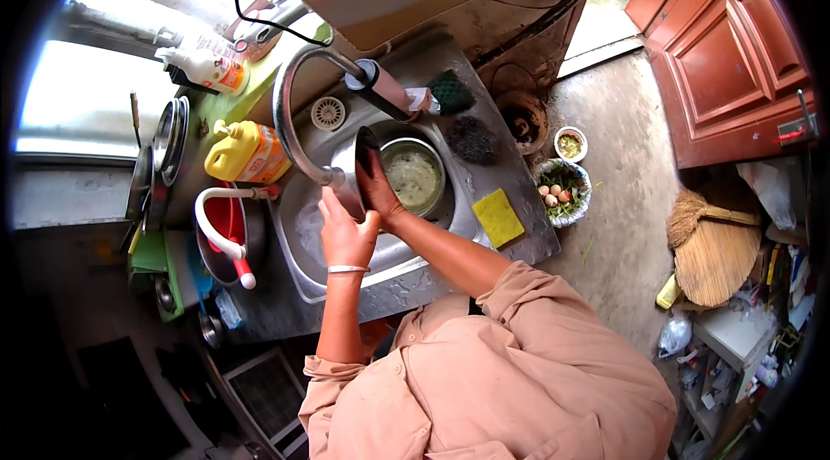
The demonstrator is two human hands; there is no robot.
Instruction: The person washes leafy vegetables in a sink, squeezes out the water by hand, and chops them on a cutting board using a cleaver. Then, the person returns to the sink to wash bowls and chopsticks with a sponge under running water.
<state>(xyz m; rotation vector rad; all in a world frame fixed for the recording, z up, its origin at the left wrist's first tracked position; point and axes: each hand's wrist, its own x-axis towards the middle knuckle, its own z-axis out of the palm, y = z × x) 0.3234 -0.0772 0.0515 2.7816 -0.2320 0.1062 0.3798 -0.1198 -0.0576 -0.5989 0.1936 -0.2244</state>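
Observation:
Under the curved faucet (290, 105), a metal bowl (349, 194) is tipped on its edge over the sink (301, 278). My left hand (344, 226), with a bangle at the wrist, grips the bowl's lower outer side. My right hand (380, 194) is against its dark inner face, the fingers closed on it and partly hidden in shadow. Just right of my right hand, a round metal pot (415, 175) with cloudy, greenish water stands in the sink.
A yellow sponge (499, 218), a dark scrubber (472, 140) and a green scouring pad (450, 92) lie on the right counter. Left of the sink are a yellow pump bottle (246, 151) and a red-lined container (226, 226). Eggs (555, 194) sit in a floor basin.

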